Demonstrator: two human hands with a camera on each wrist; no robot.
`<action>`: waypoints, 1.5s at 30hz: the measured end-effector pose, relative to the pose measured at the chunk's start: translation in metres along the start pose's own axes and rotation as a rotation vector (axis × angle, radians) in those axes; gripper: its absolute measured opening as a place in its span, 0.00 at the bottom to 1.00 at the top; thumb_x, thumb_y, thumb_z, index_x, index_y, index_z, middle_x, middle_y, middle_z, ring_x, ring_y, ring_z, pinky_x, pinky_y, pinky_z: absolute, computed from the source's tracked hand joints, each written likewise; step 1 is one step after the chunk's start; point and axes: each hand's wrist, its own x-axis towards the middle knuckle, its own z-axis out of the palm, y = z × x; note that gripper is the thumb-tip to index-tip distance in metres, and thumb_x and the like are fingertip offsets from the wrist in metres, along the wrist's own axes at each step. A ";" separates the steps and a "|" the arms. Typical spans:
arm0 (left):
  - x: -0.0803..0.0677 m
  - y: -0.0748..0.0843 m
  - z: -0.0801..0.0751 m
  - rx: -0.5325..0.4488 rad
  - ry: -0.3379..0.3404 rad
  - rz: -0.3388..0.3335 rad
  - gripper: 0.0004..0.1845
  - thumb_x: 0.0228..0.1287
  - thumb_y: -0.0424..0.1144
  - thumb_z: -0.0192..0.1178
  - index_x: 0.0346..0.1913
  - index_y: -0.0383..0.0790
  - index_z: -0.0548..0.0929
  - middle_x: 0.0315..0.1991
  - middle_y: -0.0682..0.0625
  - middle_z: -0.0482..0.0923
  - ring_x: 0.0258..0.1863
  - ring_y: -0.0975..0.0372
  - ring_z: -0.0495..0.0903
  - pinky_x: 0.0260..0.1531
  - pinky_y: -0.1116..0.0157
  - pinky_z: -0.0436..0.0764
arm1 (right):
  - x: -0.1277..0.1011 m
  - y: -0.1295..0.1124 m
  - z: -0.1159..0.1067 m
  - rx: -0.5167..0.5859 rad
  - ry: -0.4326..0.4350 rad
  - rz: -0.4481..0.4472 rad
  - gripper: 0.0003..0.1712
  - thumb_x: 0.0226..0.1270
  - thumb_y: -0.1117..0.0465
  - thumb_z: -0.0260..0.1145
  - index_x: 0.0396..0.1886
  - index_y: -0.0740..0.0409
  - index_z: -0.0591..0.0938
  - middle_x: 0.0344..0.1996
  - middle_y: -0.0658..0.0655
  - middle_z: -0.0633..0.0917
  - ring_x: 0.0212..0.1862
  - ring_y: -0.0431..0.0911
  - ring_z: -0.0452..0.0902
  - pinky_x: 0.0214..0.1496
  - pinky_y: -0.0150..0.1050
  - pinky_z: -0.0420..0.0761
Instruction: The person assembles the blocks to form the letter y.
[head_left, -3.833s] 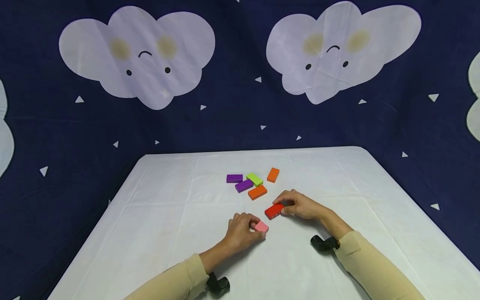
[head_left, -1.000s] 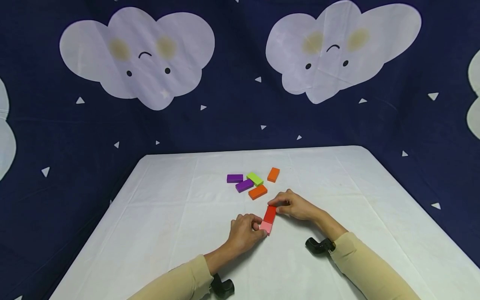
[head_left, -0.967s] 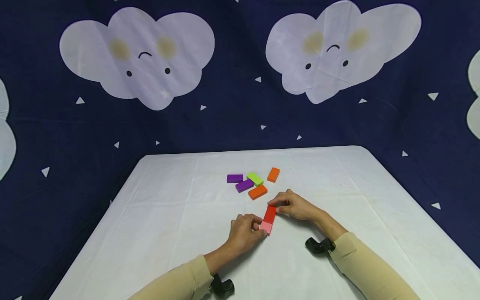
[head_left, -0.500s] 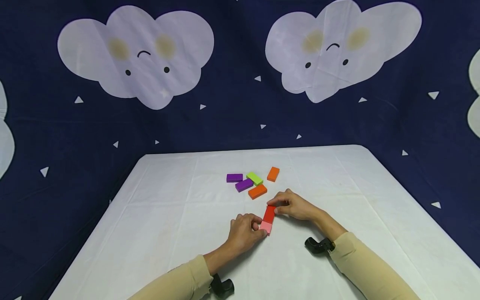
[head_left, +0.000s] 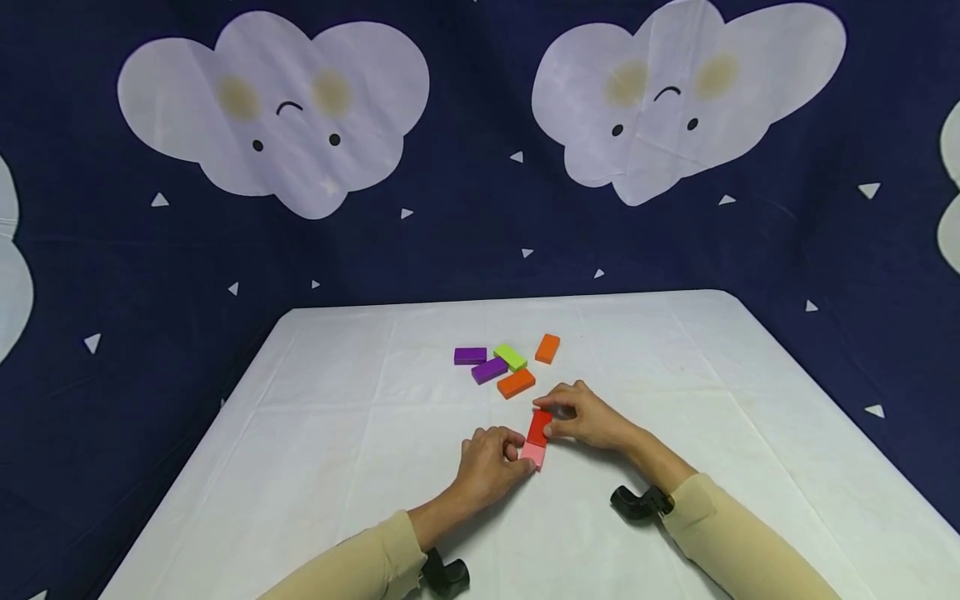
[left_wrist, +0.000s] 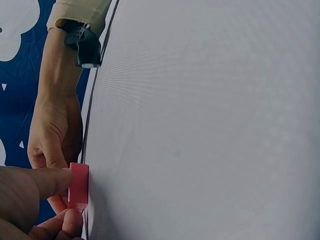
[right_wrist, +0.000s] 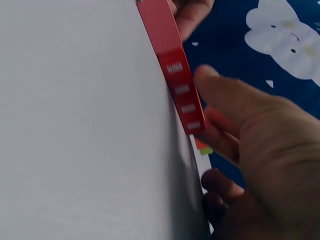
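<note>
A red block [head_left: 538, 427] and a pink block [head_left: 532, 454] lie end to end on the white table, the red one farther away. My left hand [head_left: 487, 471] pinches the pink block [left_wrist: 78, 185] between thumb and fingertips. My right hand [head_left: 588, 417] holds the red block, a finger at its far end and the thumb by its right side. Small white marks run along the side of the red block [right_wrist: 182, 92] in the right wrist view. The right fingers [right_wrist: 222, 137] partly hide behind the block there.
Beyond the hands lie two purple blocks [head_left: 470, 357], a lime green block [head_left: 511, 357] and two orange blocks [head_left: 516, 383]. A white cloth covers the table [head_left: 337, 433]. Behind it hangs a dark blue curtain [head_left: 465, 250] with clouds.
The red block has turned from slanting to line up against the pink block, which turned too. Most recently, my right thumb has slid nearer along the red block's side; my left hand stays put.
</note>
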 end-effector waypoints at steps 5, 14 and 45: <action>0.001 -0.001 -0.001 -0.025 0.017 -0.004 0.15 0.49 0.40 0.69 0.41 0.39 0.84 0.25 0.51 0.77 0.29 0.66 0.65 0.36 0.66 0.58 | -0.005 -0.006 0.004 -0.034 0.073 0.049 0.25 0.52 0.52 0.73 0.52 0.47 0.82 0.45 0.44 0.83 0.40 0.43 0.62 0.40 0.34 0.63; 0.001 -0.002 -0.001 -0.046 0.014 -0.002 0.14 0.50 0.39 0.69 0.42 0.40 0.84 0.25 0.52 0.77 0.29 0.67 0.64 0.35 0.66 0.56 | -0.010 -0.007 0.012 -0.060 0.167 0.013 0.22 0.50 0.54 0.73 0.48 0.46 0.84 0.43 0.45 0.83 0.38 0.43 0.64 0.41 0.37 0.59; 0.002 -0.002 -0.003 -0.038 0.023 0.002 0.13 0.51 0.37 0.67 0.41 0.39 0.84 0.25 0.52 0.77 0.29 0.66 0.63 0.35 0.66 0.56 | -0.013 -0.011 0.014 -0.089 0.187 0.085 0.22 0.50 0.50 0.74 0.47 0.44 0.84 0.38 0.44 0.82 0.37 0.41 0.62 0.41 0.36 0.59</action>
